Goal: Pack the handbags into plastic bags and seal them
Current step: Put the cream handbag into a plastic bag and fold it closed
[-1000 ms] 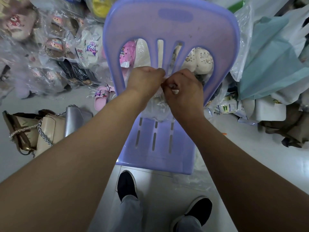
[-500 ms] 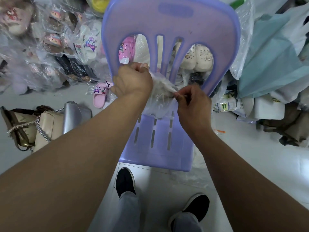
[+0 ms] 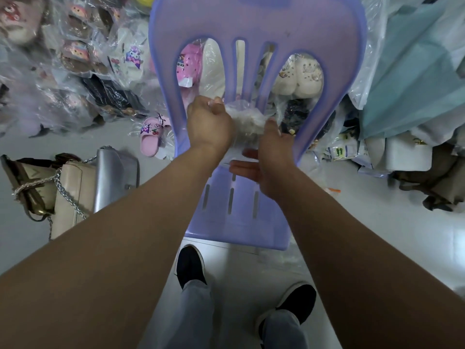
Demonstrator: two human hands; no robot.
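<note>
- Fingers [image 3: 204, 104] of the left hand [image 3: 208, 124] grip a crumpled plastic bag [image 3: 247, 119]; those of the right hand [image 3: 271, 157] lie straight beneath.
- Handbags [image 3: 75, 187] sit unbagged on the floor [image 3: 156, 192], left of the chair [image 3: 251, 222]; packing looks barely begun.

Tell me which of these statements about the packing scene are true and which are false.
1. The left hand grips a clear plastic bag. True.
2. The chair is green. False: it is purple.
3. The right hand holds the silver handbag. False: its fingers are straight, and that handbag stands on the floor.
4. A beige handbag stands right beside the silver one. True.
</note>
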